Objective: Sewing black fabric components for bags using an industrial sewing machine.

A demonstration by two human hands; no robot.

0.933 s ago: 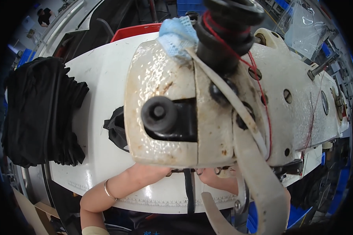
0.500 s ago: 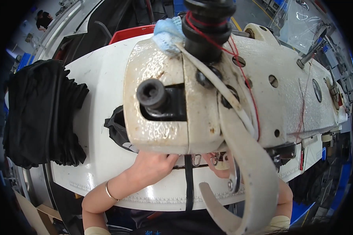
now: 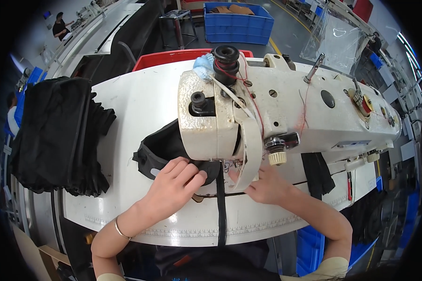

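Note:
My left hand (image 3: 176, 185) is closed with bent fingers on the near edge of a black cloth piece (image 3: 157, 147), which lies in an open loop left of the white sewing machine's (image 3: 208, 124) head. A pale patch shows on the cloth beside my fingers. My right hand (image 3: 269, 186) is right of the needle area, its fingers bent inward and partly behind a curved white arm (image 3: 253, 154); what they pinch is hidden. Between my hands a narrow black strip (image 3: 221, 210) runs from under the machine head over the table's near edge.
A tall stack of black cloth pieces (image 3: 56, 136) lies on the left of the white table (image 3: 122, 93). More black cloth (image 3: 318, 173) lies under the machine's arm. Behind the table are a red bin (image 3: 173, 57) and a blue crate (image 3: 239, 28). Red thread hangs along the machine.
The view has pulled back, so the machine looks smaller and more of the black cloth and my right hand shows. My left hand's fingers, partly hidden before, now show bent over the cloth.

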